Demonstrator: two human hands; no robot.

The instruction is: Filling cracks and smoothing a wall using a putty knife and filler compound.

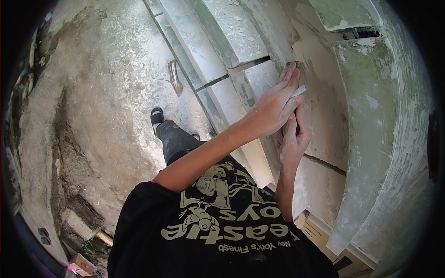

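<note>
My two hands meet over a dusty, curved tan-grey surface [317,88] on a large pale, stepped piece. The fingers of my left hand [276,104] stretch forward, their tips on a small dark grey pad [293,64] pressed to that surface. A pale, folded-looking strip [299,91] sticks out between its fingers and thumb. Just below, my right hand [295,134] is closed against the left, a fingertip reaching up to the strip. What its curled fingers hold, if anything, is hidden. White dust coats both hands.
Greenish-white panels [366,102] curve along the right, and stepped ledges [199,46] run along the left of the work. On the concrete floor [111,92] lies a narrow brownish pointed piece [174,78]. My black shoe [157,116] is near it. A small box [81,265] stands at lower left.
</note>
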